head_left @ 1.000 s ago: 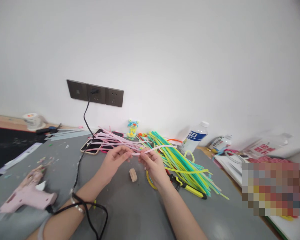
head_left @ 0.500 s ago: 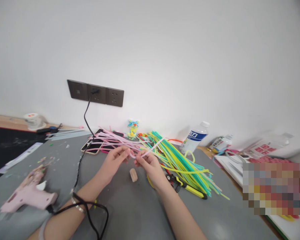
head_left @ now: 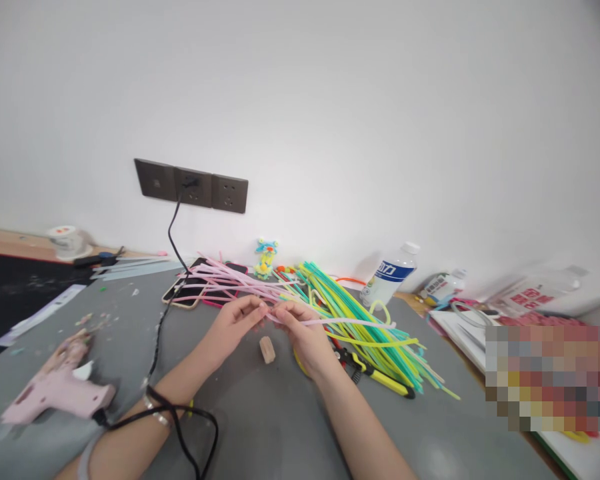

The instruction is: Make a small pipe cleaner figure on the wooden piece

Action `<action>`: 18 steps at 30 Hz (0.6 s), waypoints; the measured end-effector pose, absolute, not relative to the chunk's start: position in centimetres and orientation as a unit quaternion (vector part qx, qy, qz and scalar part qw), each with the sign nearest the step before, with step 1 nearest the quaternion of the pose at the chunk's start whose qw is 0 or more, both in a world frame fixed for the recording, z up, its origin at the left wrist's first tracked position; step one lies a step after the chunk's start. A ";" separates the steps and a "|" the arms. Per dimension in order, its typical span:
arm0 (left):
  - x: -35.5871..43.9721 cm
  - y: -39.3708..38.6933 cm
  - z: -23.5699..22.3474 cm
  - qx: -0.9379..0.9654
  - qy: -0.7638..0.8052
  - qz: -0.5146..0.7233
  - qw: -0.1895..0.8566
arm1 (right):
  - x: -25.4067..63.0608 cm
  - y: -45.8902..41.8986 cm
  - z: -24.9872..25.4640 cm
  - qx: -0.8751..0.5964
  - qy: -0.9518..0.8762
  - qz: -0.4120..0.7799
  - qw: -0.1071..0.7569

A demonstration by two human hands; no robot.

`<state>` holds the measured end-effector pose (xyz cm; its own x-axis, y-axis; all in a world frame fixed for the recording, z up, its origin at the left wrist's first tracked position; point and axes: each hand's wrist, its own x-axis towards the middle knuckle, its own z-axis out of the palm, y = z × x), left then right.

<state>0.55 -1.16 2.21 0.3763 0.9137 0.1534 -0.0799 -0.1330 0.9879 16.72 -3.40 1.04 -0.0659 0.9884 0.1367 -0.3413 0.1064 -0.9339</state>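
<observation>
pale pink stem (head_left: pixel 350 323), one, slender and flexible: above the middle of the grey table (head_left: pixel 260 427), its long free part running out to the right, over the right hand's side, and across the green and yellow stems.

left hand (head_left: pixel 235 325), bare: thumb and forefinger pressed together at their tips, pinching the short end of the stem; a band and a bracelet at wrist and forearm.

right hand (head_left: pixel 303 333), bare: thumb and forefinger pinching the same stem just beside the left fingertips, other fingers curled beneath.

small wooden block (head_left: pixel 267 350), one: on the table, below and between the two hands.

pink stems (head_left: pixel 225 277), a loose heap: behind the left hand, partly lying over two phones (head_left: pixel 183 295).

green and yellow stems (head_left: pixel 365 320), a large slanting bundle, teal among them: behind and to the right of the right hand.

pliers (head_left: pixel 385 381), yellow and black handles: near the right forearm, by the lower edge of the bundle.

small figure (head_left: pixel 266 257), blue and yellow: upright near the wall, between the two heaps.

clear bottle (head_left: pixel 390 273), white cap, blue label: behind the bundle.

pink glue gun (head_left: pixel 55 395): lying at the left, black cord (head_left: pixel 156 333) near its handle.

wall sockets (head_left: pixel 193 188), dark panel: one plug inserted.
</observation>
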 end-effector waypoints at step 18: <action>0.6 -1.3 2.6 0.526 0.348 0.467 0.621 | 16.9 -3.3 1.5 -0.366 -0.394 0.580 0.612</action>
<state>0.62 -1.31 2.61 0.3231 0.9445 0.0591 -0.2138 0.0121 0.9768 16.91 -3.26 1.48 0.0176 0.9982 0.0578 -0.4212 0.0598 -0.9050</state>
